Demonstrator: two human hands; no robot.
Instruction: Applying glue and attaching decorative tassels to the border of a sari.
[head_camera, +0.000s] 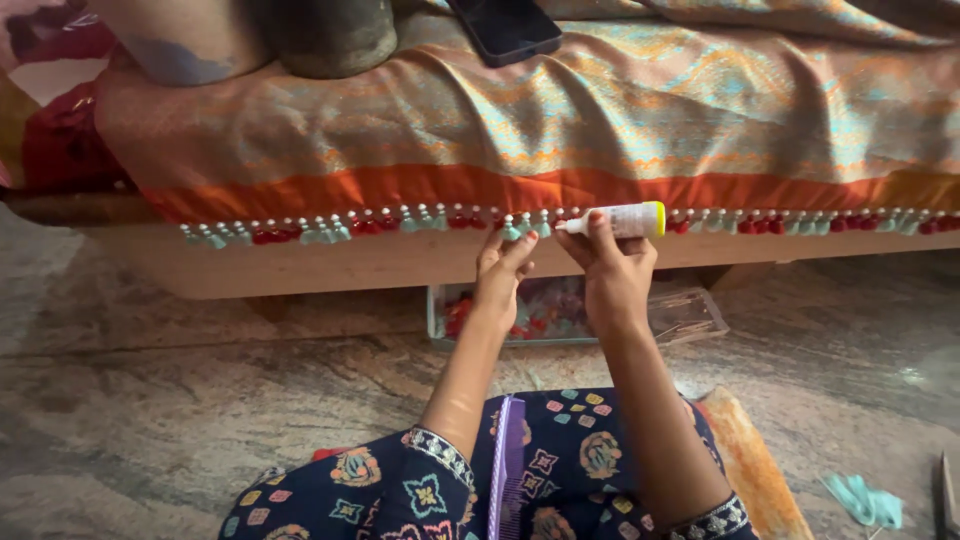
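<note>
Head view: right hand (615, 275) closes its grip on a small white squeeze bottle with a yellow cap (625, 220), nozzle at the orange fabric border (400, 190). Left hand (500, 270) pinches a teal tassel (515, 230) on that border. Below it sits a clear plastic box (690, 315).

phone (505, 28) and pots (330, 35) cut off above.

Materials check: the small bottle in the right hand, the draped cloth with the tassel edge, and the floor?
Bottle: looks like white plastic with a yellow cap, smooth and slightly glossy; held sideways by the right hand.
Cloth: woven fabric, likely silk-like given its soft sheen and folds; orange border.
Tassels: thread, red and pale green; the left hand pinches one.
Floor: polished stone, veined, probably marble or granite.
</note>
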